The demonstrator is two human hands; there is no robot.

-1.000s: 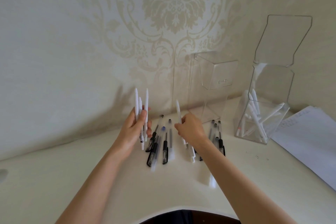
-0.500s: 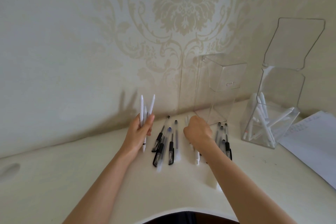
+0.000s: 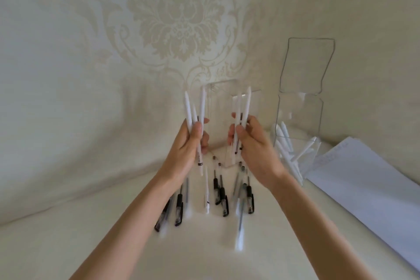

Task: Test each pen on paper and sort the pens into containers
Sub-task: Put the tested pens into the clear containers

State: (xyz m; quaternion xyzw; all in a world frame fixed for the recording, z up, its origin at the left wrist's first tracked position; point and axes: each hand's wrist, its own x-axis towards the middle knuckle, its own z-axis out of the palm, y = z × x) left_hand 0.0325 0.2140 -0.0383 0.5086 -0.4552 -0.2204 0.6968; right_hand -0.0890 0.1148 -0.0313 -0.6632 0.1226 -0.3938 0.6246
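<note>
- Your left hand has its fingers curled round three slim white plastic pens, held upright above the pale worktop.
- Your right hand grips a second bunch of white pens the same way, near the first. Blur hides whether it holds two or three.
- Both bunches are raised in front of the empty clear acrylic container. The taller clear container with the raised lid, further right, already holds a heap of white pens.
- Below your hands, the clear-barrelled pens with black caps lie in a loose row on the worktop, with one loose white pen among them. The white paper sheets lie at the far right, well apart from the row.
- These pens look light, stiff and smooth-sided, so a bunch is likely to fan out or let one slip through. Take hold around mid-barrel with the thumb pressed across all of them, as you do now. To test on paper, I would take one pen at a time, low on the barrel near the writing end.
- The clear pens look just as light. Their caps may pull off, so take them by the barrel.
- Half a second ago your right hand was down among the pens on the worktop, closed low over the row. It is now lifted level with the left and carries its own bunch.
- Your left hand has also risen, keeping the same three pens.
</note>
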